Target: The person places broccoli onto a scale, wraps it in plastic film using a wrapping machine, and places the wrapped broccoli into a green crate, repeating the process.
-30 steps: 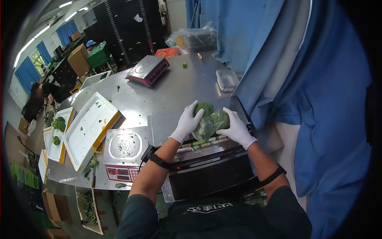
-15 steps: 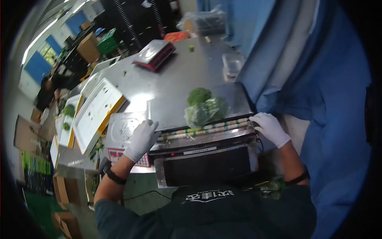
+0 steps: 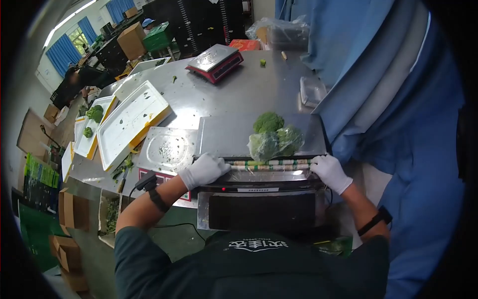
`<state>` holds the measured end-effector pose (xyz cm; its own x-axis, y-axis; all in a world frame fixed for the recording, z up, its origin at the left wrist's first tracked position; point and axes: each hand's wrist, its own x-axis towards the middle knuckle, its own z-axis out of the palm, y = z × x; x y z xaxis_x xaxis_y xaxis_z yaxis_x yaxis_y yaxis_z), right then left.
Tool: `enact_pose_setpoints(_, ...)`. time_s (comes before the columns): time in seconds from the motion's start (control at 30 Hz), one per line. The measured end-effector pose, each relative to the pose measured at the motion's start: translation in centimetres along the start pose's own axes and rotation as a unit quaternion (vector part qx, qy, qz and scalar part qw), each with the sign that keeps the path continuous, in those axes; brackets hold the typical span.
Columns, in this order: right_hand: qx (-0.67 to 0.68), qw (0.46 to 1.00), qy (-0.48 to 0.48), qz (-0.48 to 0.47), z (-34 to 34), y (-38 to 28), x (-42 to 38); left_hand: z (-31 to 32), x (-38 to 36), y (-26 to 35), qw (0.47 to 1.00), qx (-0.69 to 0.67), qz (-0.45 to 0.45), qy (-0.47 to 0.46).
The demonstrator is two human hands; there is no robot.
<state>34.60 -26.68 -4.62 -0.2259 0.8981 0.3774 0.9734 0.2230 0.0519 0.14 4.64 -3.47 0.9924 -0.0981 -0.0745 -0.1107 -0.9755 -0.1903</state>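
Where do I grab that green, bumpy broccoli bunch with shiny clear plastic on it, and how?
Probably best to cup the green broccoli bunch by its left and right sides, coming down from above. Those sides bulge roundly, with bare grey plate beside them, while the white-and-green patterned roll lies close along its front.

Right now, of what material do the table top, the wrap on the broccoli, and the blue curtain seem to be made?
Table top: probably stainless steel, smooth and semi-glossy; it is grey with bright, blurred reflections.
Wrap on the broccoli: likely thin clear plastic film; green shows through its shiny wrinkles.
Blue curtain: seemingly matte cloth, hanging in soft folds; the fibre cannot be told.
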Motion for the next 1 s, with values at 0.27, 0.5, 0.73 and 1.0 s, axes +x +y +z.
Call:
enact_pose_setpoints(0.27,0.372,0.706,0.491,0.349,-8.5,-1.3,7.3,-6.3,1.9,0.3,0.605,-0.647,-0.307,0.349)
enact_pose_setpoints(0.5,0.531,0.703,0.334,0.335,0.7,9.7,10.6,2.4,14.8,-7.5,0.521,-0.707,-0.293,0.379)
enact_pose_setpoints(0.73,0.267,0.934,-0.02,0.235,-2.7,-0.4,10.4,2.0,10.5,-1.1,0.731,-0.617,-0.102,0.272)
enact_pose_setpoints(1.0,0.347,0.847,-0.083,0.394,-3.7,0.1,2.2,0.4,7.1,-3.5,0.871,-0.431,-0.151,0.179)
